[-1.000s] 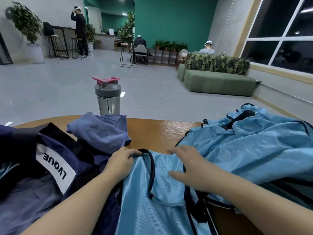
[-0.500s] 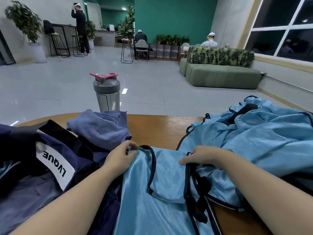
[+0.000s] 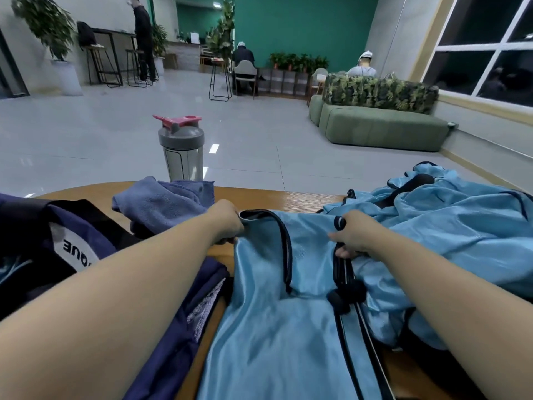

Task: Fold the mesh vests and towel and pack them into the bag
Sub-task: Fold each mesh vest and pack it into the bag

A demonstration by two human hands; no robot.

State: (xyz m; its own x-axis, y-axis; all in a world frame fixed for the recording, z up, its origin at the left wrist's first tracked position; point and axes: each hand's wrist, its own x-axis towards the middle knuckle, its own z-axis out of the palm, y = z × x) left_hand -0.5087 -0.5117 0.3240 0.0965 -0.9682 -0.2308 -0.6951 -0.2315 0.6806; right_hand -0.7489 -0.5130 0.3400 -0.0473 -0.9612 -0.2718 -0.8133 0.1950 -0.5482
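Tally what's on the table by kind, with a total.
Light blue mesh vests: 1 held flat plus a crumpled heap; cannot tell how many are in the heap, counted as 1
Towel: 1
Bag: 1
Shaker bottle: 1
Total: at least 5

The bag point(image 3: 66, 243) runs off the edge at nine o'clock, its label partly hidden behind the left forearm; the left hand point(image 3: 227, 225) hides its fingertips in the vest point(image 3: 277, 313), which is cut off at six o'clock
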